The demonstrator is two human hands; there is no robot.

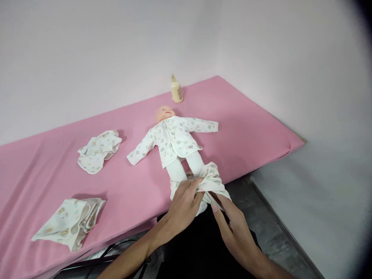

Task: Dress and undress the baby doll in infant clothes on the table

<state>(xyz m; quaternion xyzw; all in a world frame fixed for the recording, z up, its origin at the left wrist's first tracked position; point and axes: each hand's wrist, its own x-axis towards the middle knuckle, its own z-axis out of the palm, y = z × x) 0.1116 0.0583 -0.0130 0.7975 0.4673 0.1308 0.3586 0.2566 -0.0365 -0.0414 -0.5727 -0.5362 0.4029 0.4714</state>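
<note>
A baby doll [165, 112] lies on its back, its legs pointing toward me. It wears a white printed jacket [178, 140] with the sleeves spread wide. White printed pants [212, 179] are bunched around its lower legs, while the white thighs are uncovered. My left hand [186, 197] grips the pants' fabric between the two legs, its fingers closed. At the opening of the pants' leg on the right, my right hand [232, 221] pinches the cloth edge, with its fingers partly hidden inside. A white foot shows below my left hand.
A pink-covered table [139, 186] stands against the walls. A pump bottle [177, 91] stands beyond the doll's head. Two printed cloth garments lie at the left: a crumpled one [100, 151] and a folded one [68, 223] near the front edge. A dark chair frame [87, 265] is below.
</note>
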